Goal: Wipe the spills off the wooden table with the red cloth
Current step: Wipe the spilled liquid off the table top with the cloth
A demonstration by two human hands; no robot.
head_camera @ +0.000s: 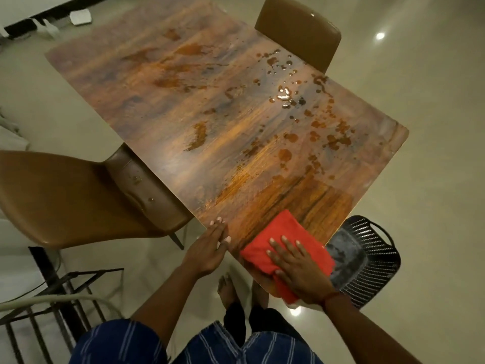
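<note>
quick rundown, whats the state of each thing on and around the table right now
table: wet, smeared in the middle, not yet clean
spills: brown spots and clear droplets, mostly on the far right side
red cloth: folded, flat on the near corner, under the right hand
right hand: palm down, fingers spread, pressing the cloth
left hand: flat at the near table edge, holds nothing
left chair: droplets on it
black basket: on the floor beside the table

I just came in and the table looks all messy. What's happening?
A person is cleaning up. Their right hand presses a red cloth flat on the near corner of the wooden table, while the left hand rests on the table's edge. Lots of brown spills and wet drops are not yet wiped farther along.
</note>
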